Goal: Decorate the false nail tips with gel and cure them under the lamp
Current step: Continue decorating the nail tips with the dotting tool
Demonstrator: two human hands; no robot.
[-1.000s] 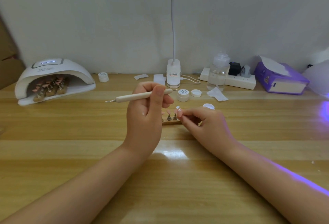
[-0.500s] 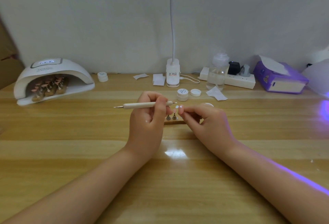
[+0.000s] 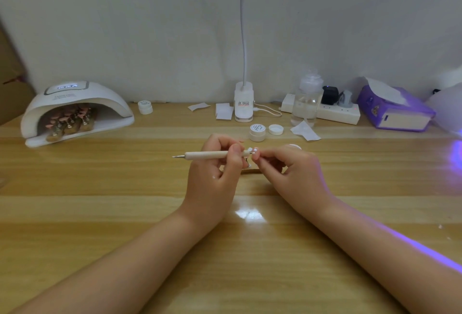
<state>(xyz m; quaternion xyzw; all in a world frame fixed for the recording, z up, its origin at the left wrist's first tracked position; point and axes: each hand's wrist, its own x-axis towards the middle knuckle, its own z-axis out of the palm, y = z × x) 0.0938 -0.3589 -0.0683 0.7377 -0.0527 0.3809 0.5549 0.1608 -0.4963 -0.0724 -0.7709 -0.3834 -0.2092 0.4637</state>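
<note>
Fingers (image 3: 235, 150) pinch slim, smooth cream pen (image 3: 210, 155).

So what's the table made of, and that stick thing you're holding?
The table looks like wood or wood-look laminate: pale grain stripes and a glossy glare spot. The stick in the left hand has a matte cream handle, maybe wood or plastic, with a thin, seemingly metal tip.

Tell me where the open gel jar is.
Head view, just right of centre: the open gel jar stands on the table beside its lid, behind the hands.
</note>
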